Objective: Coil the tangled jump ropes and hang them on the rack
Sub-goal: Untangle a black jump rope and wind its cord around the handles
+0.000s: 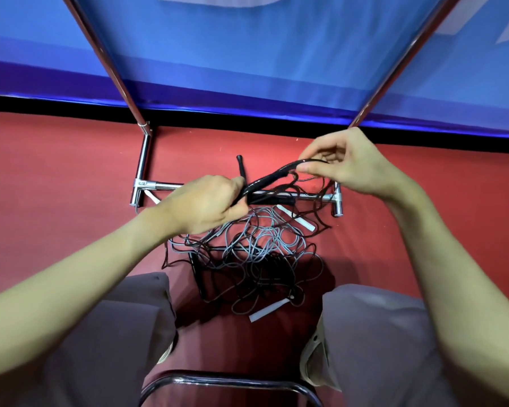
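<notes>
At the far left the chrome rack (143, 160) stands on the red floor (56, 177), its base bar running across behind the hands and its two uprights slanting up against a blue banner (247, 54). The left hand (206, 207) is curled round a black handle (242, 168), whose knobbed end sticks up above the fist, and it also grips a bundle of black rope (265, 179) gathered in loops. That bundle stretches up and rightward to the right hand (347, 165), whose thumb and fingers pinch the far end of the loops, in front of the right side of the rack's base bar. Below and between the two hands, the tangled jump ropes (247, 257) lie in a heap on the floor, thin black and grey cords crossing over one another, with white handles (266, 311) poking out near the bottom and upper right of the pile and a second black handle (197, 274) at its left edge. The person's knees in grey-mauve trousers (379, 333) frame the heap on either side, and a dark curved chair rail (229, 380) shows at the bottom
</notes>
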The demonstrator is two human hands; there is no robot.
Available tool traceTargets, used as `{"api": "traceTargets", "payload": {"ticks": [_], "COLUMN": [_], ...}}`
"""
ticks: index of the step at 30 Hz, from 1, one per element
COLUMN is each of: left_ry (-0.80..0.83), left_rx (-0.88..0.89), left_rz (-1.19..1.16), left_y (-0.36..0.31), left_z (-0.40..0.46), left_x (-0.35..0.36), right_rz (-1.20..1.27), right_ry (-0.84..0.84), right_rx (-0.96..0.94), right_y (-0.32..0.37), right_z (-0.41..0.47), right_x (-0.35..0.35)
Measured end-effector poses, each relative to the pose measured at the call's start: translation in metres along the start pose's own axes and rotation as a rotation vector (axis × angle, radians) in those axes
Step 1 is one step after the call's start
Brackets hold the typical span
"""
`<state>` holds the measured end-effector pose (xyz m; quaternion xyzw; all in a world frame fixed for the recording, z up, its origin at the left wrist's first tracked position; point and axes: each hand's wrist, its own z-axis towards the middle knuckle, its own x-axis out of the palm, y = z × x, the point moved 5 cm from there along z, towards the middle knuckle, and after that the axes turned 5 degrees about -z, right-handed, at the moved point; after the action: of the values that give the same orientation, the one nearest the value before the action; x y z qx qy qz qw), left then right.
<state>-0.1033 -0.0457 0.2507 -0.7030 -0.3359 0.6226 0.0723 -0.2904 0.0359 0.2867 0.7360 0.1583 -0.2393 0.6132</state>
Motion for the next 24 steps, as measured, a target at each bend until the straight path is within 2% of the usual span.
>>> {"api": "traceTargets", "payload": {"ticks": [3,5,8,11,14,17,21,24], "left_ry": [0.025,-0.025,-0.176,-0.335,-0.466,-0.596,-0.669,-0.691], "left_rx": [0.149,0.241,0.190,0.116,0.004,-0.096,-0.124,-0.142], "left_rz": [-0.064,-0.180,-0.523,-0.869,-1.058,-1.042,-0.943,-0.755], "left_y": [-0.024,-0.039,-0.042,-0.043,-0.034,-0.009,0.012,0.017], "left_z": [-0.006,-0.012,-0.011,-0.005,0.004,0.011,0.016,0.017], "left_x": [0.008,0.005,-0.011,-0.026,-0.032,-0.035,-0.038,-0.039], "right_rz": [0.084,0.163,0.307,0.350,0.400,0.336,0.191,0.118], "right_ry": [-0.048,-0.068,-0.119,-0.157,-0.144,-0.134,-0.042,-0.040], "right_rx": [-0.040,-0.003,0.092,0.160,0.183,0.136,0.063,0.041], "right_y": [0.004,-0.003,-0.014,-0.017,-0.010,0.001,0.022,0.034], "right_z": [0.002,0.002,0.000,0.000,0.003,0.005,0.004,0.005], "right_x": [-0.003,-0.006,-0.007,0.005,0.024,0.035,0.055,0.061]}}
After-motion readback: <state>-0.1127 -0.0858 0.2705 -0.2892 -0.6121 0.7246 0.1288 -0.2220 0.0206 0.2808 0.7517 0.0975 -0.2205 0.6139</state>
